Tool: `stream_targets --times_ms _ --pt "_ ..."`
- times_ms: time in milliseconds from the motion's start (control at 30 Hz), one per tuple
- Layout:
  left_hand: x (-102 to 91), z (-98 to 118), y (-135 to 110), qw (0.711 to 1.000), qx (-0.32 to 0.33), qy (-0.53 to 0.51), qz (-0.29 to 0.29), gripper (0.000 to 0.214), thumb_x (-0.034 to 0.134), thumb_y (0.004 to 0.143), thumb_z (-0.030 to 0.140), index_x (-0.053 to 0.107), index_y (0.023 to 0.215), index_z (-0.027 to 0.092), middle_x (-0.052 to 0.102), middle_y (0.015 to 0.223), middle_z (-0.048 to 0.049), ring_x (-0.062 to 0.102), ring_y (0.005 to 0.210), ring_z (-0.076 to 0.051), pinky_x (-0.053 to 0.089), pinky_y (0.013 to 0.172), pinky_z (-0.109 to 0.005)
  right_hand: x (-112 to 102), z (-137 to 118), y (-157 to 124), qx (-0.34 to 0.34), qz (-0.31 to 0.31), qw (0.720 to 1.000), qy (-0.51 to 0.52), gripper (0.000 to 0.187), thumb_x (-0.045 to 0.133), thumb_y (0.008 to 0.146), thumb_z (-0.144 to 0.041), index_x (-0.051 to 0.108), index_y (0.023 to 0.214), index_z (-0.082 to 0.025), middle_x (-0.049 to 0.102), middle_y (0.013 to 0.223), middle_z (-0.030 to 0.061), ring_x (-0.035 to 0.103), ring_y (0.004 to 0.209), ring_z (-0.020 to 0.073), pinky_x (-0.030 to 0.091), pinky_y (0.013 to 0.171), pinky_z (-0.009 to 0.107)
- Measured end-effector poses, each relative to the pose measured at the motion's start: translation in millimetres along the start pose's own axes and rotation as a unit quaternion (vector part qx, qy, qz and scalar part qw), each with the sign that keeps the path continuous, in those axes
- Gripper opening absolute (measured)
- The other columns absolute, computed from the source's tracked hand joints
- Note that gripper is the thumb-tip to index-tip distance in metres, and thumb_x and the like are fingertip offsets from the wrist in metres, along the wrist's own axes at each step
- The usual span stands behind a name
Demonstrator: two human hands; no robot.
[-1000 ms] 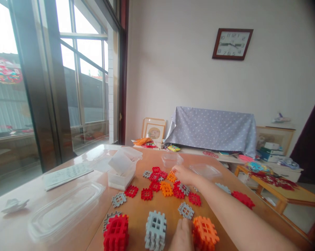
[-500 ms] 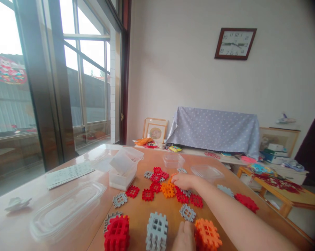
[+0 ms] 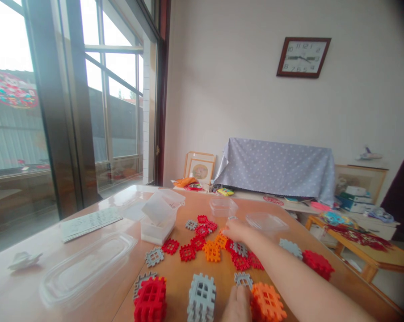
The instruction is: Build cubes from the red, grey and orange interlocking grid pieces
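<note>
Reaching over the table, my right hand [image 3: 236, 230] has its fingers bent down onto an orange window-shaped plastic building block [image 3: 221, 241] in a loose pile. Close by lie another orange block [image 3: 212, 252], red blocks [image 3: 187, 252] and a grey block [image 3: 240, 249]. My left hand [image 3: 237, 305] is low in front, fingers together and curled, beside a stack of orange blocks [image 3: 268, 302]. Its fingertips meet the near edge of a grey block [image 3: 244, 279]; what they hold is hidden. A grey stack [image 3: 202, 297] and a red stack [image 3: 150, 299] stand to the left.
Clear plastic boxes [image 3: 157, 228] and a lid [image 3: 88, 268] occupy the table's left side. Another clear box [image 3: 223, 207] and lid [image 3: 267, 222] lie beyond the pile. Right of my arm are a red stack [image 3: 317, 264] and grey blocks [image 3: 290, 248]. A printed card [image 3: 91, 224] lies far left.
The pile under my right hand has shifted: an orange block slid nearer and left, and red blocks slid nearer and right. The grey block by my left hand has come closer to it.
</note>
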State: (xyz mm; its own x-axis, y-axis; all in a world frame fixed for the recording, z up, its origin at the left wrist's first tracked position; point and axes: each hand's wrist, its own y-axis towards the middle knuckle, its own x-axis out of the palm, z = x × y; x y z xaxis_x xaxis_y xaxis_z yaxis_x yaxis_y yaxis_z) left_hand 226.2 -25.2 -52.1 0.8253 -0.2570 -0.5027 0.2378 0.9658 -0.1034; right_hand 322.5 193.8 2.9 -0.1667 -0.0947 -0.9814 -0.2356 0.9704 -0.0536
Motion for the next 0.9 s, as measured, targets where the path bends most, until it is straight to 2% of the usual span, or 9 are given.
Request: stream_targets --times_ms 133,200,333,467,567,700,833,900 --pt "2.4 -5 6 1.000 -0.007 -0.013 -0.012 0.026 0.059 0.068 0.016 0.046 0.089 0.023 0.051 0.098 -0.0046 0.050 0.078 -0.017 0.041 0.080 -0.032 4 -6 6 0.046 0.004 0.999 -0.009 0.045 0.071 0.071 -0.055 0.073 0.093 -0.016 0.072 0.103 0.0198 0.068 0.100 0.0350 0.049 0.079 0.040" --pt "3.3 -7 7 1.000 -0.013 -0.014 -0.017 0.026 0.058 0.067 0.014 0.045 0.088 0.024 0.052 0.098 -0.0047 0.051 0.079 -0.018 0.041 0.079 -0.032 4 -7 9 0.058 0.005 0.998 -0.005 0.048 0.073 0.068 -0.054 0.071 0.096 -0.016 0.071 0.105 0.0207 0.068 0.099 0.0360 0.049 0.077 0.040" --pt "3.1 -7 4 1.000 -0.011 -0.020 -0.019 0.027 0.058 0.065 0.014 0.047 0.089 0.023 0.053 0.099 -0.0062 0.053 0.081 -0.020 0.041 0.078 -0.033 3 -9 10 0.057 0.023 0.998 0.029 0.044 0.077 0.064 -0.045 0.067 0.098 -0.020 0.072 0.101 0.0142 0.068 0.093 0.0306 0.047 0.072 0.035" --pt "0.8 -5 -4 0.998 0.019 -0.054 -0.005 0.027 0.062 0.070 0.022 0.051 0.094 0.024 0.054 0.100 -0.0057 0.052 0.084 -0.020 0.043 0.078 -0.031 1 -7 6 0.037 0.062 0.993 0.092 0.030 0.071 0.071 -0.031 0.064 0.098 -0.023 0.071 0.095 0.0061 0.065 0.090 0.0226 0.043 0.072 0.029" --pt "-0.2 -2 -8 0.998 0.035 -0.051 0.003 0.031 0.063 0.067 0.021 0.051 0.096 0.024 0.053 0.101 -0.0056 0.051 0.083 -0.020 0.044 0.077 -0.031 -6 -5 -2 0.018 0.081 0.983 0.163 0.031 0.067 0.073 -0.023 0.064 0.104 -0.023 0.071 0.100 0.0030 0.064 0.091 0.0188 0.042 0.073 0.026" --pt "0.5 3 -9 0.999 0.033 -0.017 0.011 0.038 0.060 0.060 0.012 0.047 0.095 0.023 0.053 0.104 -0.0072 0.051 0.080 -0.019 0.044 0.074 -0.031 -28 0 -29 0.003 0.090 0.958 0.272 0.024 0.057 0.076 -0.020 0.067 0.098 -0.020 0.072 0.091 0.0034 0.065 0.080 0.0171 0.045 0.067 0.025" --pt "0.8 8 -12 0.999 0.046 0.004 0.024 0.042 0.054 0.057 0.005 0.046 0.095 0.021 0.054 0.107 -0.0109 0.054 0.083 -0.020 0.045 0.073 -0.031 -50 8 -77 0.004 0.116 0.926 0.358 0.021 0.051 0.077 -0.025 0.061 0.095 -0.019 0.068 0.079 0.0019 0.062 0.070 0.0160 0.044 0.058 0.024" --pt "0.2 9 -15 0.997 0.061 0.009 0.037 0.042 0.052 0.058 0.004 0.047 0.096 0.020 0.055 0.107 -0.0107 0.056 0.085 -0.021 0.046 0.076 -0.031 -56 11 -105 0.004 0.127 0.909 0.397 0.016 0.053 0.077 -0.028 0.058 0.091 -0.021 0.065 0.075 -0.0005 0.059 0.067 0.0146 0.042 0.056 0.023"
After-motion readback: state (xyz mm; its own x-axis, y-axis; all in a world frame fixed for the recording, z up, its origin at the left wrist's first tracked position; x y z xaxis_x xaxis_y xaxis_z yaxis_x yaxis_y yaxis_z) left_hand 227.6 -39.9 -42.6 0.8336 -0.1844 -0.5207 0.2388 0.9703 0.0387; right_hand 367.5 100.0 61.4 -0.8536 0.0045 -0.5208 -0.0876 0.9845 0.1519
